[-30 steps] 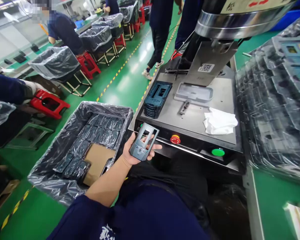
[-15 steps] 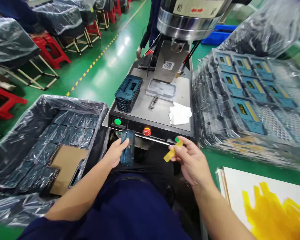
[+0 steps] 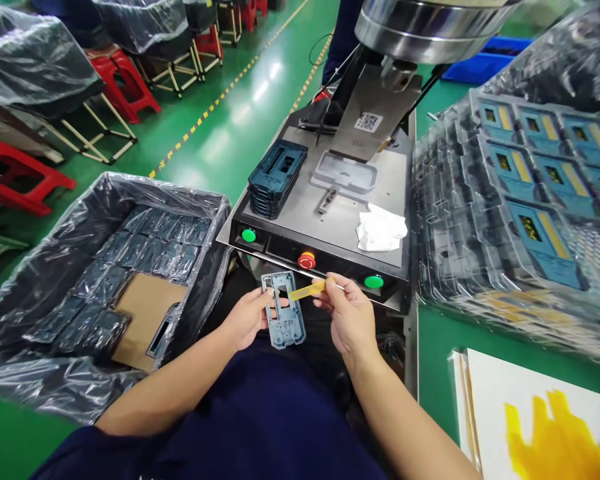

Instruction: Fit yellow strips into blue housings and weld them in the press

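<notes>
My left hand point(image 3: 250, 317) grips a blue-grey plastic housing panel point(image 3: 286, 328) by its left edge, above my lap. The panel's face with its cut-out windows is turned up toward me. Between thumb and fingers, my right hand point(image 3: 347, 310) pinches a yellow translucent strip point(image 3: 306, 291). The strip's free end lies over the panel's right side; whether they touch I cannot tell. Ahead of both hands, a stack of similar panels point(image 3: 279, 175) stands on the metal bed of a press point(image 3: 300, 223). Beside the stack are a pale fixture point(image 3: 347, 175) and a small metal block point(image 3: 327, 200).
A plastic-lined bin point(image 3: 105, 193) at left holds wrapped panels and cardboard point(image 3: 150, 310). At right rise stacked clear trays point(image 3: 460, 233) of panels. Yellow strips point(image 3: 560, 433) lie on a white sheet point(image 3: 505, 373). Green buttons point(image 3: 374, 282) flank a red stop button point(image 3: 307, 261). A white cloth point(image 3: 381, 228) is on the bed.
The panel has turned from edge-on to face up in my left hand. My right hand has moved left, bringing the yellow strip to the panel. The view has shifted slightly.
</notes>
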A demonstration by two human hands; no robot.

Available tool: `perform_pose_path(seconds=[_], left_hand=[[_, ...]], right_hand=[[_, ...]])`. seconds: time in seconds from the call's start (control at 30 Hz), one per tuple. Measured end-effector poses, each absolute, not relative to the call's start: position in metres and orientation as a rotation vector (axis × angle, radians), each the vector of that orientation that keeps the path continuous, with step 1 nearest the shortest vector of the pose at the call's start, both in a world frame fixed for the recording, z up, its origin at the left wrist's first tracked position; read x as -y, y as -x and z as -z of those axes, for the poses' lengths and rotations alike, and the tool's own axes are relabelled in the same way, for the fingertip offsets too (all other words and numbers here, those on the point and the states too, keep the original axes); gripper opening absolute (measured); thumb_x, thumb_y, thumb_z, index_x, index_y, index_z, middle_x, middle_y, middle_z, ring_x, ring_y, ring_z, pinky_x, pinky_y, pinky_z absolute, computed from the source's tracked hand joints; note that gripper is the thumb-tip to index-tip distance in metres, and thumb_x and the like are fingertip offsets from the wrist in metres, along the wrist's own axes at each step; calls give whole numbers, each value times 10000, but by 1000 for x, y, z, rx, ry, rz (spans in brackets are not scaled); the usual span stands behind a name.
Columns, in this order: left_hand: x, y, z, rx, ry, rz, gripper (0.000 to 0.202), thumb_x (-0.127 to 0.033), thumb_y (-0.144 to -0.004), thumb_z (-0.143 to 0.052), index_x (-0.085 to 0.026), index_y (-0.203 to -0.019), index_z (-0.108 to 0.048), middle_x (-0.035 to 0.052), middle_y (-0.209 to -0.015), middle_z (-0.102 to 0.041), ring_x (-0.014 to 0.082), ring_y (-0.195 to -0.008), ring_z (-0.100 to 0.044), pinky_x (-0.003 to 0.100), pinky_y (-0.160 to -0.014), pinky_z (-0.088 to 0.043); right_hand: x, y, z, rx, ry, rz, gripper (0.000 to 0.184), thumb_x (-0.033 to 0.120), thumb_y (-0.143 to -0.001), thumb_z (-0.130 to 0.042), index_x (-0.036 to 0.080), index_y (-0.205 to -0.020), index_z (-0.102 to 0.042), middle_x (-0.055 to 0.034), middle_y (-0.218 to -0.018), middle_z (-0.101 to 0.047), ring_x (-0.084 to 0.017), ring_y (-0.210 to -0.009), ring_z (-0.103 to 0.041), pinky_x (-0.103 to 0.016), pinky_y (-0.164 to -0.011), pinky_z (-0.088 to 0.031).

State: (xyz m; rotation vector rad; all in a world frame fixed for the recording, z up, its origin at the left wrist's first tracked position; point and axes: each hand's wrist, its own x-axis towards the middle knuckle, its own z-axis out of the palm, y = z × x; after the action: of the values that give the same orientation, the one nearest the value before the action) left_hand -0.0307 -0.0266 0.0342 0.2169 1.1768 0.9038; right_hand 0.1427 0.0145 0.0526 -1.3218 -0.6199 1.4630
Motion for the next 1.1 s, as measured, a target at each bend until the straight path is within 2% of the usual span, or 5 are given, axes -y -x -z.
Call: perform_pose_path(seconds=[0.23,0.4,0.77,1.0,1.1], left_hand=[[26,25,-35,-1127,-223,-898,313,-380,-904,-610,-126,-1086,-634,148,-1002,-732,167,-699,-676,301,-646,-551],[24,27,-40,-1069,-181,-995,302,-364,-884,-643,-122,-1065,-635,144,-1002,-729,179,-720,-684,311,-651,-560],[19,36,-46,-1037,-198,-1111,285,-334,-867,-669,-136,-1070,-636,108,-967,-720,193,-785,-696,315,-698,-563],[20,35,-43,-1040,-215,-1097,320,-358,-850,-687,-142,-1080,-634,110,-979,-720,197,-789,-695,312,-692,-554],[21,35,-41,-1060,-196,-1081,303,-352,-850,-684,-147,-1066,-625,129,-1022,-724,217,-826,-703,335,-714,-558]], right_hand=[[-8,-142,-39,736,1321,-1355,301,397,-699,-821,174,-873,-721,-38,-826,-728,-147,-672,-683,-284,-612,-587],[4,-151,-35,1390,1263,-943,83,287,-832,-714,234,-875,-759,-44,-901,-736,-188,-846,-695,-350,-787,-597],[18,-159,-20,2096,901,-439,265,100,-889,-593,228,-1082,-722,-98,-1091,-725,-188,-964,-713,-318,-848,-623],[19,-160,-21,2080,871,-411,334,87,-882,-585,259,-1141,-708,-80,-1044,-724,-193,-939,-704,-314,-804,-612],[19,-159,-25,1879,1021,-509,281,98,-893,-573,265,-1052,-731,-67,-998,-698,-169,-860,-694,-299,-749,-599]])
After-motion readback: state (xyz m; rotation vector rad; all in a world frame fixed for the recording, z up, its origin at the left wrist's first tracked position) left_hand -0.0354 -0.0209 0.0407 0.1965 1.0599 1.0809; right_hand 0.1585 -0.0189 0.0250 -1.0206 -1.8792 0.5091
